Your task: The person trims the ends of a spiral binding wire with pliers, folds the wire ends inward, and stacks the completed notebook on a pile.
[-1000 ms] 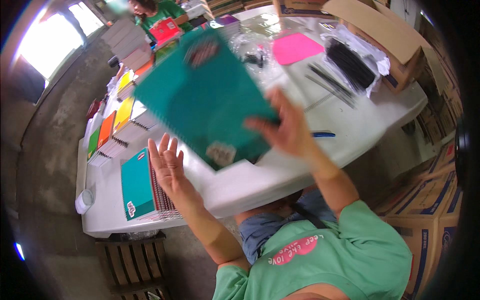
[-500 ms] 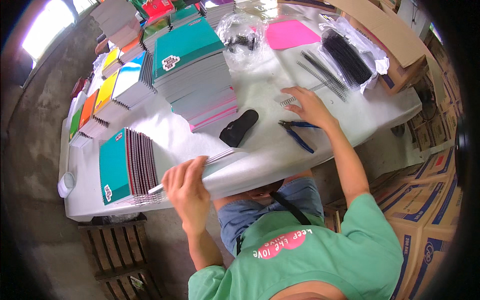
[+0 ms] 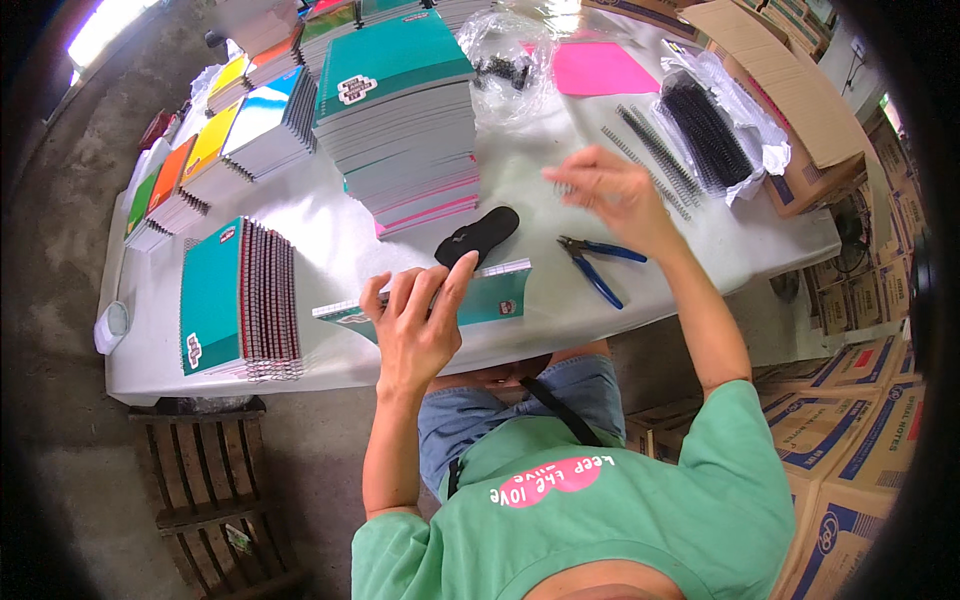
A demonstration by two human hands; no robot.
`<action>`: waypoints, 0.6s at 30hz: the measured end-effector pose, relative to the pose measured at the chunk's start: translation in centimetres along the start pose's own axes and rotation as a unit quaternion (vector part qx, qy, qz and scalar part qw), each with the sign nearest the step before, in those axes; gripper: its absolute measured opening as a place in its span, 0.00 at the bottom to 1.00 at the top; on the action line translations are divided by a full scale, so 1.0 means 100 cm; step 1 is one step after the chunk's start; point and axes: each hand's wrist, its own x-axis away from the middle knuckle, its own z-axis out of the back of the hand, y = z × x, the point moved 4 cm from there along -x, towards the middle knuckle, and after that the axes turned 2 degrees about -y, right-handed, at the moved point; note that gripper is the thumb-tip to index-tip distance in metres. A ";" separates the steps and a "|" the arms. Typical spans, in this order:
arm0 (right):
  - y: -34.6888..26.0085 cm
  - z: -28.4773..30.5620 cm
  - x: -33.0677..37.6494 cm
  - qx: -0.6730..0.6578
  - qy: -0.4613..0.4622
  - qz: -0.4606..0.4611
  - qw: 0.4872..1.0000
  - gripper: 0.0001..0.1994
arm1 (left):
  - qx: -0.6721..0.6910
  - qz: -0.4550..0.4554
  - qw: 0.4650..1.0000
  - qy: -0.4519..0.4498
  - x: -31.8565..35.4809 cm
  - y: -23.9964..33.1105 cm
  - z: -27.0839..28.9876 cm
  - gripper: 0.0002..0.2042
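Note:
My left hand (image 3: 412,322) grips a teal-covered notebook (image 3: 497,295), which stands on its long edge near the table's front, its punched edge upward. My right hand (image 3: 628,205) is raised over the table with its fingers pinched round a thin spiral coil (image 3: 563,188); most of that coil is hidden by the fingers. Below it lie blue-handled cutting pliers (image 3: 601,284), jaws apart. A black, elongated, rounded object (image 3: 485,233) rests just behind the notebook. Several loose coils (image 3: 655,150) lie beyond my right hand.
A tall stack of teal notebooks (image 3: 400,130) rises behind my left hand. Bound teal notebooks (image 3: 215,300) stand at left. Black coils (image 3: 708,140) lie in white wrapping near an open carton (image 3: 800,110). A pink sheet (image 3: 605,68) and clear plastic (image 3: 505,45) lie farther back.
My left hand has raised the notebook onto its edge, showing its teal cover. My right hand has closed on a coil and lifted it from the table.

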 end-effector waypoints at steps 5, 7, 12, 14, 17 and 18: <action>-0.029 -0.028 0.023 -0.008 -0.053 -0.048 0.997 0.19 | 0.022 0.021 0.999 0.024 0.004 0.006 -0.002 0.16; -0.033 -0.032 0.026 -0.035 -0.035 -0.071 0.996 0.19 | 0.029 0.015 0.999 0.036 0.003 0.006 -0.002 0.17; -0.037 -0.034 0.022 -0.076 -0.019 -0.068 0.995 0.13 | 0.044 0.016 0.998 0.034 0.000 0.002 0.002 0.17; -0.039 -0.035 0.022 -0.084 -0.035 -0.071 0.993 0.13 | 0.046 0.018 0.998 0.049 0.000 0.002 0.001 0.16; -0.034 -0.034 0.022 -0.111 -0.046 -0.078 0.990 0.12 | 0.040 0.027 0.997 0.061 0.000 0.004 0.001 0.16; -0.032 -0.034 0.023 -0.122 -0.047 -0.082 0.988 0.13 | 0.038 0.030 0.997 0.064 -0.001 0.004 0.001 0.16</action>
